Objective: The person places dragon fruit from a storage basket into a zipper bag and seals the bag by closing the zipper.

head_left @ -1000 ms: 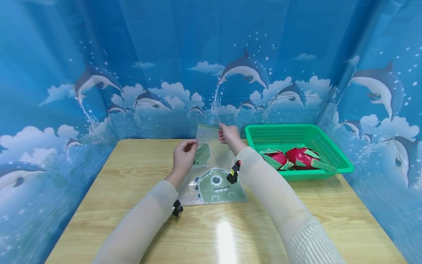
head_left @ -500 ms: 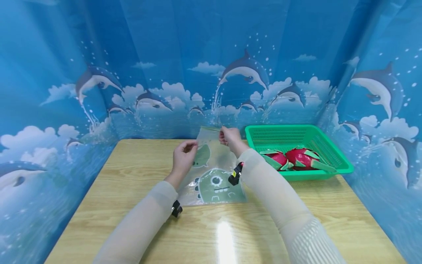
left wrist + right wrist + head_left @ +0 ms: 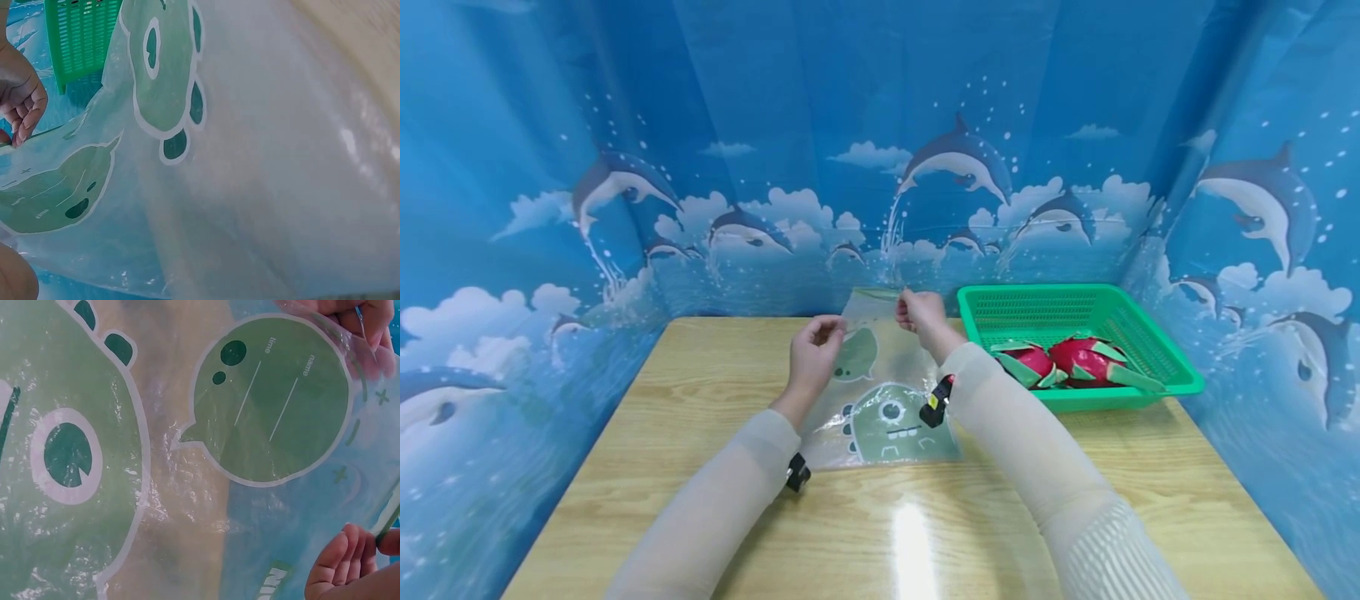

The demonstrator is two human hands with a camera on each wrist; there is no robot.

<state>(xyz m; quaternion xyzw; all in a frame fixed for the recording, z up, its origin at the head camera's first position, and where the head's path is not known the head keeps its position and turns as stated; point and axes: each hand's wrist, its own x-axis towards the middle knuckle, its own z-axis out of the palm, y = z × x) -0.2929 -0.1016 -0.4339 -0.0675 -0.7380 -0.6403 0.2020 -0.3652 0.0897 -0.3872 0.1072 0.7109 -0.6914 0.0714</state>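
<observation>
Clear plastic is spanning the space between your two hands; the printed bag (image 3: 883, 369) is lying with its lower part on the wooden table (image 3: 715, 383), its upper part sloping up past the far edge; your right hand (image 3: 923, 312) is pinching the green strip (image 3: 874, 293) along the bag's top, thumb against forefinger, the other fingers curling in; your left hand (image 3: 814, 350) is pinching the film lower down, at the bag's left side; neither hand is spreading wide. You are apparently working at the bag's mouth, probably trying to part its two layers along the strip; whether the mouth is gaping at all, these views are not letting me tell. On your right the green basket (image 3: 1090, 402) is standing near the bag; two dragon fruits (image 3: 1082, 358) are resting in it, with neither hand touching them. Next, in my judgement, the work is calling for a finer grip; your left hand should be meeting the strip too, each hand taking one layer, with a light pull so the film is not slipping or creasing.
</observation>
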